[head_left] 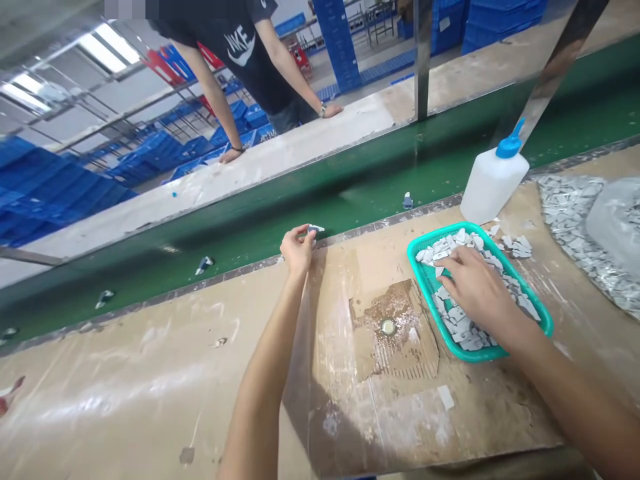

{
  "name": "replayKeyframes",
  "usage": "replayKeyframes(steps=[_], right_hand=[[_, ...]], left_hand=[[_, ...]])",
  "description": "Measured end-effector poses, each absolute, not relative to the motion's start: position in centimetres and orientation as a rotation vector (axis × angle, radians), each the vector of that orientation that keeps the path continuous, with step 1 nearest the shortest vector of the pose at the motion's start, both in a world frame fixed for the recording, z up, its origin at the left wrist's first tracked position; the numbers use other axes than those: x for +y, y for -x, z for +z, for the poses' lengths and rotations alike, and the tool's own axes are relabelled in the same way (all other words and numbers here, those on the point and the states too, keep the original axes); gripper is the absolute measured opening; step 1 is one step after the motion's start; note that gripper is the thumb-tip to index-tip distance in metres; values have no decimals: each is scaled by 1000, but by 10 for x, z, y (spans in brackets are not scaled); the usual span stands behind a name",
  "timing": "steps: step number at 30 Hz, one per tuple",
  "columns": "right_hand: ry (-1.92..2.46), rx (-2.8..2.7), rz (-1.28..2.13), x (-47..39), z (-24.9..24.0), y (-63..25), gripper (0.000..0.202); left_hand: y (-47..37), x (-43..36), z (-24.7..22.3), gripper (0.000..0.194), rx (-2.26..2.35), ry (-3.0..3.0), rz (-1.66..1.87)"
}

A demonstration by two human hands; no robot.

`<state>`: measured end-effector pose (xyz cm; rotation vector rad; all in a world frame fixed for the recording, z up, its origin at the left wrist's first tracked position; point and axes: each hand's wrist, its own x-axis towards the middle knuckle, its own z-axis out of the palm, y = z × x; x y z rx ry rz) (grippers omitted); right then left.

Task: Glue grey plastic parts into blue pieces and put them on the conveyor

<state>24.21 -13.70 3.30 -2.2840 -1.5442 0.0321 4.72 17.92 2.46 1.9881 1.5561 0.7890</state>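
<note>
My left hand [299, 249] pinches a small dark-and-white piece [315, 229] at the near edge of the green conveyor belt. My right hand [474, 285] reaches into a turquoise plastic basket [434, 317] holding many flat, pale grey-white pieces [465, 333]. Its thumb and index finger close around one small white piece [439, 271]; the other fingers are partly hidden. Between my arms lies a worn cardboard patch [400, 303] with a small round glue-like container [389, 327] on it.
A white bottle [493, 183] with a blue nozzle stands behind the basket. Along the green belt [370, 193] lie several dark-and-white pieces [204, 265]. A clear bag of pale pieces [575, 213] sits at right. Across the belt, a person [250, 67] leans on the ledge, near metal posts [423, 67].
</note>
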Motion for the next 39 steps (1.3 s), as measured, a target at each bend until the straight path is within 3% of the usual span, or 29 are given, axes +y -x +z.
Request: replayKeyframes(steps=[4,9,13,16,20,24,29,33,39], right_hand=[[2465,-1534,175,-129,33,-241,23],[2544,-1542,141,-128,32,-240,28],[2558,-1510,71,-128,29,-236,18],[2576,-1487,-9,-128,28,-233,17],[2594,-1497,-49,-128,31,-233,20],[2598,-1484,-43,-129,32,-235,19],[2590,-1489,-24,-131,31,-236,17],[2537,-1545,-29,-132,31,-236,19],[2271,-1686,24,-133,25,-242,17]], left_hand=[[-71,205,24,22,1718,-2055,705],[-115,186,32,43,1637,-2212,689],[-173,148,28,34,1243,-2318,534],[-211,124,19,37,1170,-2294,470],[-230,113,14,23,1163,-2229,488],[-216,116,19,25,1083,-2110,513],[-165,99,31,40,937,-1802,596],[-100,60,37,31,709,-1262,551],[-16,10,26,19,723,-758,492]])
